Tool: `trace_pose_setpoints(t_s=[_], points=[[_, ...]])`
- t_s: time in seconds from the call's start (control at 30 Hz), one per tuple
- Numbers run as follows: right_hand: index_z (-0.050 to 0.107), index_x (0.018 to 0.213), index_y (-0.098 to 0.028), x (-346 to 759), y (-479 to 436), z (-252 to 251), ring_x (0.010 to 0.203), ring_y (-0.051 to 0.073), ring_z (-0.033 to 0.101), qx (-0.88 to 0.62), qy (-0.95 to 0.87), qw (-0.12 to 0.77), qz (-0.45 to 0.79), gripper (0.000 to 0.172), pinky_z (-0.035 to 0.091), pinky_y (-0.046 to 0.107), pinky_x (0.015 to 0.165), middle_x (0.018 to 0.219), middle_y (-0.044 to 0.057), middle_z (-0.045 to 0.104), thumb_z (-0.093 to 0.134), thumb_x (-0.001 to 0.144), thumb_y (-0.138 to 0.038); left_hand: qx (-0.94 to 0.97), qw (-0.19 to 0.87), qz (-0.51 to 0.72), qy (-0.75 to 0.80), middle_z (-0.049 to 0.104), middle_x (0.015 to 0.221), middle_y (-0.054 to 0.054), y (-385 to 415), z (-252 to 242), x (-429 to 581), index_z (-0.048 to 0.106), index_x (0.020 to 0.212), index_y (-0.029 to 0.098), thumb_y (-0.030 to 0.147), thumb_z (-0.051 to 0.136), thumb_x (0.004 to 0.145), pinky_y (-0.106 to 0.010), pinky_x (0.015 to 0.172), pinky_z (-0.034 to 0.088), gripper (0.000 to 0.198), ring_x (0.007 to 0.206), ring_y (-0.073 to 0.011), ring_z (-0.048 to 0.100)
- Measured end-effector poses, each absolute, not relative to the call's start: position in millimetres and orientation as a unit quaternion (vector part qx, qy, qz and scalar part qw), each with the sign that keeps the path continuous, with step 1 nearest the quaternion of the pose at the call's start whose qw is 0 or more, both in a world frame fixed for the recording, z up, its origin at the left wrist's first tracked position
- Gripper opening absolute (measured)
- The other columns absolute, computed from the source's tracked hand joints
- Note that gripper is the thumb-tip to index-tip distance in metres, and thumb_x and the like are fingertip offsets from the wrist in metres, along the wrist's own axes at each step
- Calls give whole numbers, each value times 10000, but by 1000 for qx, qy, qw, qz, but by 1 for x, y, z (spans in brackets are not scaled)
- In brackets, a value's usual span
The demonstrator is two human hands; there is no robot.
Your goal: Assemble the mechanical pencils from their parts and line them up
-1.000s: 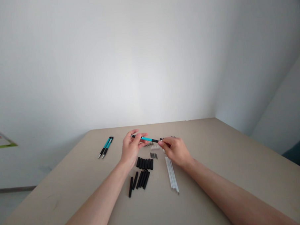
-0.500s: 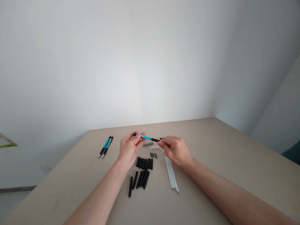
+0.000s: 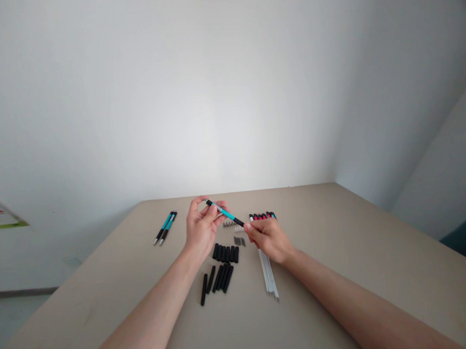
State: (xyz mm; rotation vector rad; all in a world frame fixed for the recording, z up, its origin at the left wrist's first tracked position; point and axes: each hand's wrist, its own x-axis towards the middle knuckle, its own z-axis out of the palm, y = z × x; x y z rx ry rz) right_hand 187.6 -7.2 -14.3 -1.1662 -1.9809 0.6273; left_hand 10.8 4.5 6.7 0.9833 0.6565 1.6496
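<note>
Between both hands, above the table, is a blue and black pen (image 3: 227, 214), slanting down to the right. My left hand (image 3: 203, 224) is closed around its clip end, a finger near the top. My right hand (image 3: 269, 237) pinches the black grip end; the tip is hidden by the fingers. Below my left hand lie short black grip sleeves (image 3: 225, 253) and thinner black tubes (image 3: 223, 277). White refills (image 3: 269, 274) lie partly under my right hand. Behind it is a row of pen barrels with red and blue parts (image 3: 262, 216).
Two blue and black pens (image 3: 165, 228) lie at the left of the beige table (image 3: 331, 293). Springs (image 3: 229, 224), small clear parts (image 3: 239, 229) and small grey pieces (image 3: 239, 241) lie in the middle. A white wall (image 3: 229, 92) stands behind the table.
The pen has tilted more steeply, its clip end higher and its grip end lower. My right hand has shifted slightly left and down, uncovering the row of pen barrels.
</note>
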Motion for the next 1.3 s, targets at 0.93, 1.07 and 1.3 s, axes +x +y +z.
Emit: trace_pose_setpoints(t_s=[0.93,1.07,1.3], points=[[668,624,-138,192,-5,-15,446,106,475,-489,-719,419,261,549,324,215,455,506,11,567,368,903,-503,385,451,719,363,681,769,-21,13,11,-5,503,970,196,298,737,646,-240,525,461,412,520,-96,567],[651,601,-141,191,-5,-14,443,105,469,-494,-723,411,253,530,318,215,454,486,1,547,384,897,-491,413,356,683,487,696,834,-83,29,2,-32,505,840,159,371,708,646,-217,470,424,353,490,-87,533],[653,616,-142,193,-4,-15,443,103,457,-496,-727,402,250,513,316,217,455,501,3,557,387,899,-477,512,169,506,674,696,819,-100,51,-22,-73,539,765,175,248,657,674,-316,664,476,166,680,-194,634]])
